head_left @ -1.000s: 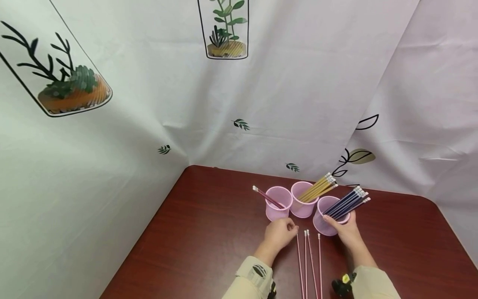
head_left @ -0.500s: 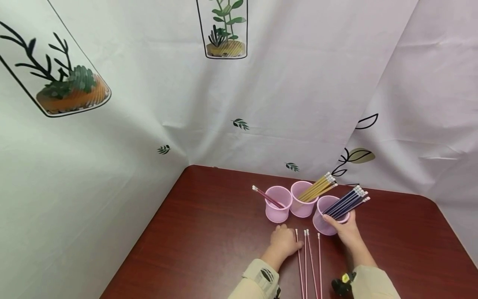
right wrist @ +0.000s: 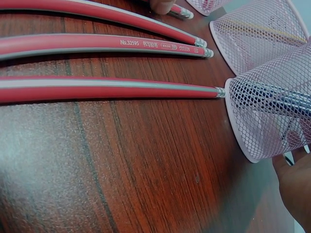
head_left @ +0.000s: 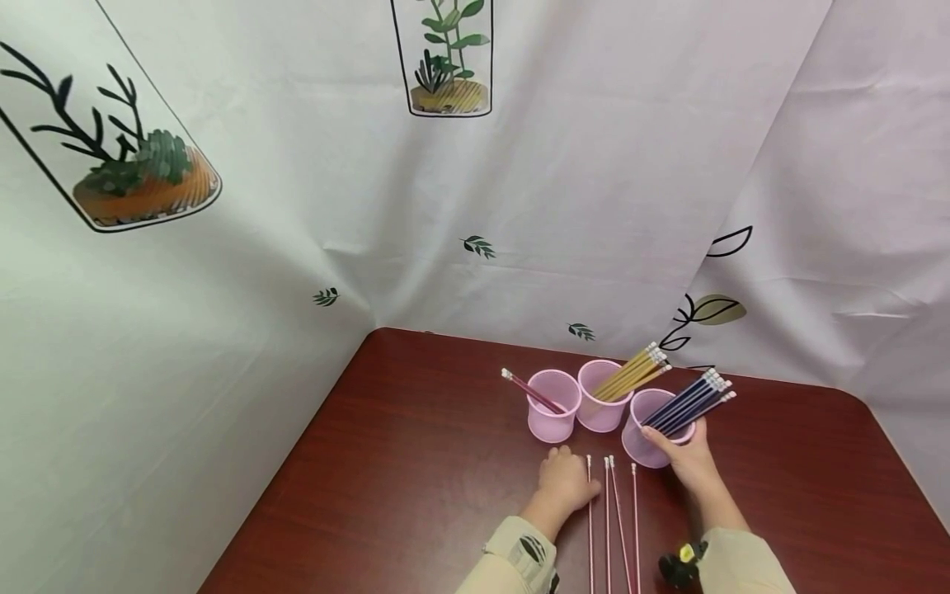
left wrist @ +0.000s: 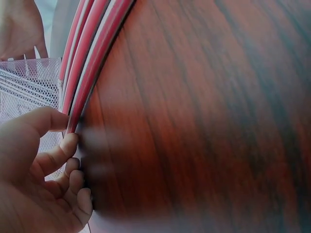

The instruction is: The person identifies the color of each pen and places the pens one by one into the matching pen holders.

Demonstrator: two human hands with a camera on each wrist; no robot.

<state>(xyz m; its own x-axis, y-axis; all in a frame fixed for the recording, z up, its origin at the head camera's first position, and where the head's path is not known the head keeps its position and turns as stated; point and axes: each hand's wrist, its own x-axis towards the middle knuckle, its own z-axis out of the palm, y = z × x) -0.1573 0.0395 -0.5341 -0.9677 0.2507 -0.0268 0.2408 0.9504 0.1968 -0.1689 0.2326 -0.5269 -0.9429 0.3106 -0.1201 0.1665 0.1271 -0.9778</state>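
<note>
My left hand (head_left: 562, 483) is low over the table, pinching the leftmost red pencil (head_left: 590, 536) near its eraser end; in the left wrist view, thumb and forefinger meet at that pencil (left wrist: 97, 53). Several more red pencils (head_left: 637, 528) lie side by side just to the right. My right hand (head_left: 692, 462) grips the pink mesh cup (head_left: 644, 450) on the right, its thumb by the rim. Blue pencils (head_left: 686, 404) lean in this cup, erasers up. In the right wrist view the cup's base (right wrist: 241, 131) faces the pencils, and the right hand (right wrist: 297, 187) is partly visible.
Beyond my left hand stands a second pink cup (head_left: 551, 427) with a few red pencils (head_left: 530, 389). Beside it, a third cup (head_left: 599, 418) holds yellow pencils (head_left: 631, 375). The brown table (head_left: 386, 462) ends at a printed cloth backdrop (head_left: 519, 181).
My left hand has moved from near the left cup, back and slightly right, onto the leftmost red pencil, whose near end has shifted left. The right hand stays on its cup.
</note>
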